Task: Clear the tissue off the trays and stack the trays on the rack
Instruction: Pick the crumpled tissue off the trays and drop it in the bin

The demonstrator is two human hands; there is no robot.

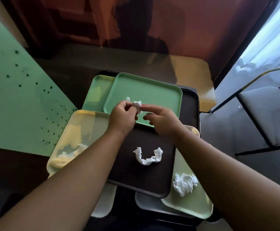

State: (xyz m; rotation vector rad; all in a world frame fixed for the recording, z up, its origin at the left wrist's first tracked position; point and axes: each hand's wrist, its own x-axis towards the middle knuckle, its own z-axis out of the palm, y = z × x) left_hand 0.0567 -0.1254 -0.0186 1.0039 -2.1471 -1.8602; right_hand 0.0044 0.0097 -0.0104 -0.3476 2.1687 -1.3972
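Note:
Several trays overlap on a dark table. Over the upper green tray (152,92) my left hand (121,119) pinches a small crumpled white tissue (138,106); my right hand (162,121) is beside it, forefinger touching the tissue. A twisted tissue (147,155) lies on the dark brown tray (136,177) below my hands. Another wad (184,183) sits on the pale green tray (191,205) at the lower right. The cream tray (79,124) at the left holds a crumpled tissue (69,154). No rack is recognisable.
A second green tray (96,92) lies under the upper one. A green perforated panel (19,105) stands to the left. A chair with a grey seat (269,114) is on the right. A yellow-topped surface (196,75) lies behind the trays.

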